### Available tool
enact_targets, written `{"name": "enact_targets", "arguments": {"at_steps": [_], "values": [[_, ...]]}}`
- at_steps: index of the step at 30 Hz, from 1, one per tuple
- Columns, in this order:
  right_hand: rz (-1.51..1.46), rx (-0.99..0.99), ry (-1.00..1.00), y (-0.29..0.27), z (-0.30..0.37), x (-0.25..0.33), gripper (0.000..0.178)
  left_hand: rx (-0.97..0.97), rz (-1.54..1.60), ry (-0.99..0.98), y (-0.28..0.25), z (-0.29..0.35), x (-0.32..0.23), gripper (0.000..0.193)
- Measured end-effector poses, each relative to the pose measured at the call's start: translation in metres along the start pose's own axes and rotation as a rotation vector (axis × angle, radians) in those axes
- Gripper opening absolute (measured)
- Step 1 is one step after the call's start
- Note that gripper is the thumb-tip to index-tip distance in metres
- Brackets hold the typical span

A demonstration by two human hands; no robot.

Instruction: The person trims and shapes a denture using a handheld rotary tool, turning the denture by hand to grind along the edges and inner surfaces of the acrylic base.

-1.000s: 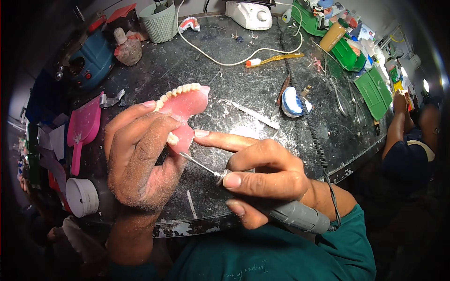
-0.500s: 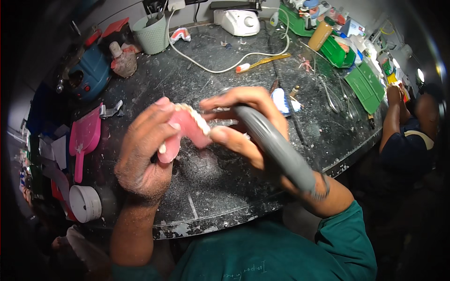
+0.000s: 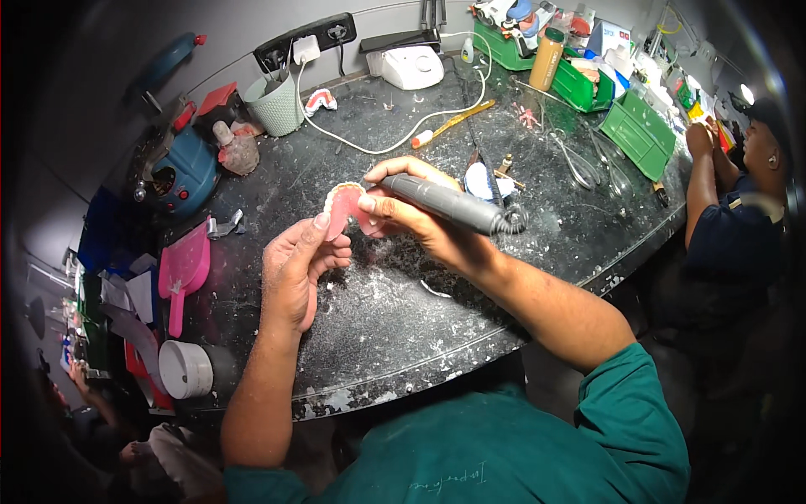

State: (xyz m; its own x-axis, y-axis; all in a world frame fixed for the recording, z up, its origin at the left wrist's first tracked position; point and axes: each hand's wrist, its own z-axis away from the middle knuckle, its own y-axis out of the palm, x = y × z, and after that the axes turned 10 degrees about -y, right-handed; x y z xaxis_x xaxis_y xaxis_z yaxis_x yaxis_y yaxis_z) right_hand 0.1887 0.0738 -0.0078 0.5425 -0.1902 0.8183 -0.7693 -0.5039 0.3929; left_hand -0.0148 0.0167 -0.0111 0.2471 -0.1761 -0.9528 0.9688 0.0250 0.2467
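Note:
A pink denture [image 3: 340,207] with a curved row of pale teeth is held up above the dusty black bench. My left hand [image 3: 292,262] grips its left side, thumb on the pink base and fingers curled beneath. In my right hand [image 3: 409,217] lies a dark grey rotary handpiece [image 3: 445,206], its rear end and coiled cord pointing right. The handpiece's front end is close to the teeth; its tip is too small to make out. My right thumb rests against the denture's right side.
A pink dustpan [image 3: 185,260] and a white round tub [image 3: 185,370] stand at the left, below a blue machine [image 3: 189,172]. Behind are a pale green basket [image 3: 277,109] and a white control box [image 3: 411,67]. Green bins [image 3: 585,84] line the back right, near a co-worker [image 3: 722,202].
Both hands have drawn together around the denture, which is now turned with its teeth upward. The handpiece has swung flatter, and my view has shifted a little.

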Motion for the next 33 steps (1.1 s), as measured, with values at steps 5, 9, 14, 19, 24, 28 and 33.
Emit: {"name": "enact_targets", "arguments": {"at_steps": [5,9,14,19,24,28,33], "values": [[0.068,-0.026,-0.051,-0.009,-0.004,-0.012,0.026,-0.044,-0.072,0.036,0.009,0.003,0.000,0.027],[-0.014,-0.060,0.001,-0.007,-0.004,-0.010,0.023,-0.087,-0.071,0.099,0.008,0.004,0.002,0.024],[-0.045,-0.021,0.028,-0.011,-0.002,-0.010,0.029,-0.070,-0.040,0.125,0.007,0.004,0.002,0.024],[0.049,0.000,0.048,-0.011,-0.001,-0.011,0.028,-0.062,-0.119,0.173,0.006,0.007,0.004,0.024],[0.015,0.011,-0.060,-0.010,-0.003,-0.013,0.028,-0.103,-0.267,0.297,0.013,0.009,0.000,0.020],[-0.080,-0.050,-0.078,-0.007,-0.003,-0.011,0.030,-0.185,-0.270,0.324,0.016,0.008,-0.001,0.025],[-0.046,0.009,-0.133,-0.004,-0.003,-0.010,0.038,-0.274,-0.262,0.272,0.014,0.004,-0.001,0.029]]}}
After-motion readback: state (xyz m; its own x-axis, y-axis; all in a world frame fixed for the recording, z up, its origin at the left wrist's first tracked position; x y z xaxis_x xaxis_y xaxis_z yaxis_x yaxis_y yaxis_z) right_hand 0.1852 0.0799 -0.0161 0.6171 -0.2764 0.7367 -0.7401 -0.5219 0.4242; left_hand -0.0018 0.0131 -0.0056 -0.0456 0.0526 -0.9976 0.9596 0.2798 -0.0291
